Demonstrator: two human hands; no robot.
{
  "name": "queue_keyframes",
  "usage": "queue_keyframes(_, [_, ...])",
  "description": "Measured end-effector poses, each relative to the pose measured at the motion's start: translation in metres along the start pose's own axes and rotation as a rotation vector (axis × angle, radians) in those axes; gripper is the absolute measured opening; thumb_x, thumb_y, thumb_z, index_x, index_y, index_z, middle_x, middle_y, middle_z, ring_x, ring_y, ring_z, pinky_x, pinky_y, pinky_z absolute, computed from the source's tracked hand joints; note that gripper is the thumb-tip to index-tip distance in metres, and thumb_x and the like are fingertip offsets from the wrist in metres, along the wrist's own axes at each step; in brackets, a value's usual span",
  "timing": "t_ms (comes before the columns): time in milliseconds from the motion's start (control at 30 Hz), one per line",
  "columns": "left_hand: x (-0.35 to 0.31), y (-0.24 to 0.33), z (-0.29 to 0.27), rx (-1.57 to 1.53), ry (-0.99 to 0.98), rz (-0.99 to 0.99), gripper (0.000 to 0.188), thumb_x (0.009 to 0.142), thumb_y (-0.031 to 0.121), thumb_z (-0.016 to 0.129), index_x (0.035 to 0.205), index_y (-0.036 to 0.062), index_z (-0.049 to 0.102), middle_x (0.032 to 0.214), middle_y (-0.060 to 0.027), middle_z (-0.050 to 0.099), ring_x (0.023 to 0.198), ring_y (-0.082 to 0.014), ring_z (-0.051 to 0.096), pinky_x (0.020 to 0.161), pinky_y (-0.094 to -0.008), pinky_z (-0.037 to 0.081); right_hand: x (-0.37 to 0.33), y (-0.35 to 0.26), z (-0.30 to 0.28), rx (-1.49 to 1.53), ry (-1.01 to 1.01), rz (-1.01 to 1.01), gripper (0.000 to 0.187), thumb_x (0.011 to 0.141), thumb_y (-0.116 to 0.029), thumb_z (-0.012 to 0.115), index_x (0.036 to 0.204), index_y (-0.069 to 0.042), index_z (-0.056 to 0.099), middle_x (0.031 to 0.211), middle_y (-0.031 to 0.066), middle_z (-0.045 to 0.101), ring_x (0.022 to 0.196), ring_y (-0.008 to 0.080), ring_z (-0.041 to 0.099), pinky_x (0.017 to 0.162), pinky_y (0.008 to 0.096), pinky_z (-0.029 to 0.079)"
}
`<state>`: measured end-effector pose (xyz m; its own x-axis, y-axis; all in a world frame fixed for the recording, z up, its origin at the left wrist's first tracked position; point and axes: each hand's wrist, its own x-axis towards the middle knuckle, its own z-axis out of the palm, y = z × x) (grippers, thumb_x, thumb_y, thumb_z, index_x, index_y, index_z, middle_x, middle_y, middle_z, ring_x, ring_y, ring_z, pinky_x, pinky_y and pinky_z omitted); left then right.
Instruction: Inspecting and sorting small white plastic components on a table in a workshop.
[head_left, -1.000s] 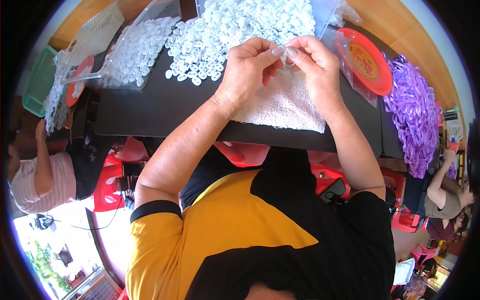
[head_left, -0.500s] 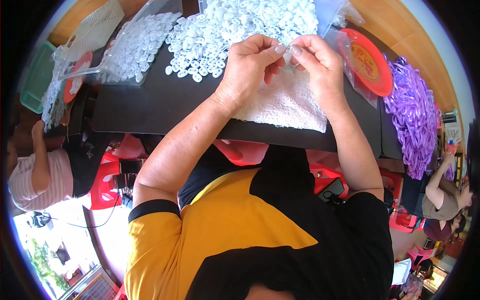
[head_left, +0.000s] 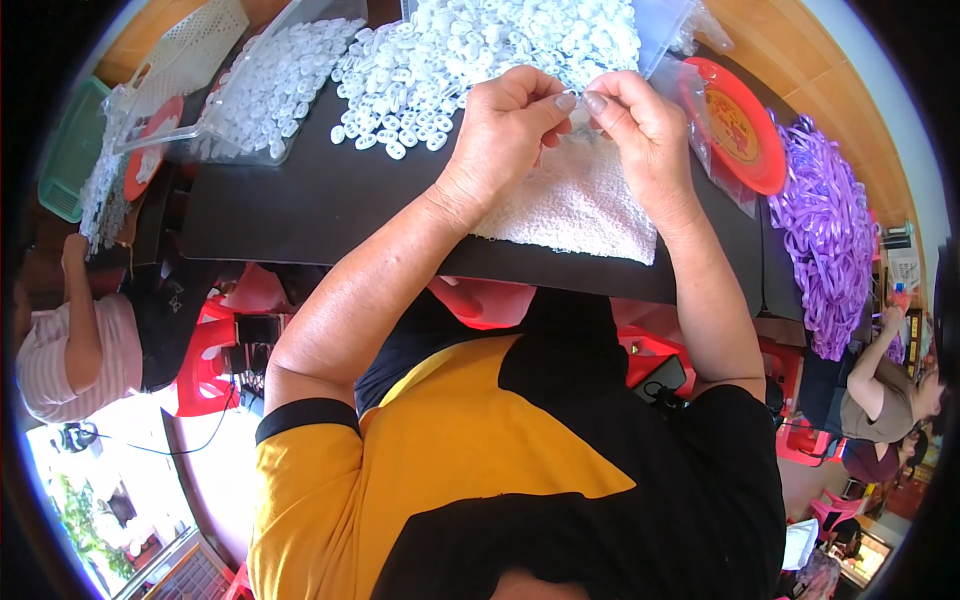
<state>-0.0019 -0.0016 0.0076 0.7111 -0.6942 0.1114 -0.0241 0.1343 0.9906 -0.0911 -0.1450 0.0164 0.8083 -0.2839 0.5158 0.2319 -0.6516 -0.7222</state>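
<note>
Over the near edge of a heap of small white oval plastic pieces with holes [head_left: 490,45], my two hands meet almost fingertip to fingertip. My left hand [head_left: 505,130] is closed in a pinch, thumb against curled fingers. Opposite it, my right hand [head_left: 640,130] pinches with thumb and forefinger. Something small and pale shows between the fingertips, too small and covered to name. Under the hands lies a white terry cloth [head_left: 575,220] on the dark table [head_left: 300,215].
Left of the heap stands a clear bin [head_left: 275,150] of similar pieces. A red-orange plate [head_left: 765,165] and a bundle of purple ribbon [head_left: 820,240] lie to the right. At far left are a green basket [head_left: 65,165] and a person's arm [head_left: 82,320]; another person [head_left: 880,385] sits far right.
My left hand has turned slightly and its lower fingers are more tucked in. The fingertips of both hands stay close together, still pinched.
</note>
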Motion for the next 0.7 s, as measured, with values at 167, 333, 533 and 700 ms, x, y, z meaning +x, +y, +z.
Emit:
queue_keyframes(167, [0.0,-0.003,0.0,0.096,0.005,0.073,0.012,0.092,0.013,0.062,0.095,0.0012,0.062,0.075,-0.0022,0.063,0.064,-0.0056,0.055,0.054,-0.0198,0.043,0.0,-0.003,-0.002,-0.129,0.0,-0.134,0.009,0.086,0.001,0.059,0.095,0.0,0.059,0.081,0.013,0.065,0.073,0.0218,0.066,0.066,0.0304,0.051])
queue_keyframes(333, [0.001,-0.011,0.0,0.11,0.053,0.153,0.01,0.092,0.011,0.062,0.093,0.0008,0.062,0.073,-0.0013,0.061,0.062,-0.0058,0.054,0.052,-0.0194,0.042,0.0,-0.004,0.01,-0.053,0.009,-0.12,0.006,0.085,0.003,0.057,0.09,0.0,0.06,0.075,0.0121,0.064,0.065,0.0201,0.062,0.059,0.0295,0.048])
queue_keyframes(533, [0.002,-0.002,-0.003,0.045,0.019,0.02,0.011,0.091,0.012,0.063,0.092,0.001,0.063,0.071,-0.0015,0.06,0.059,-0.0064,0.053,0.05,-0.0202,0.04,0.001,-0.002,0.009,0.08,-0.024,0.008,0.005,0.087,-0.001,0.059,0.091,0.0,0.062,0.071,0.0077,0.063,0.065,0.0121,0.059,0.059,0.0272,0.046])
queue_keyframes(700, [0.001,0.0,0.0,-0.021,0.042,-0.078,0.014,0.091,0.014,0.063,0.091,0.0002,0.062,0.07,-0.0019,0.06,0.058,-0.007,0.052,0.049,-0.0207,0.04,0.001,0.004,0.004,0.029,0.031,-0.002,0.007,0.089,-0.005,0.061,0.095,0.0,0.062,0.075,0.0075,0.064,0.07,0.0127,0.06,0.064,0.0268,0.048])
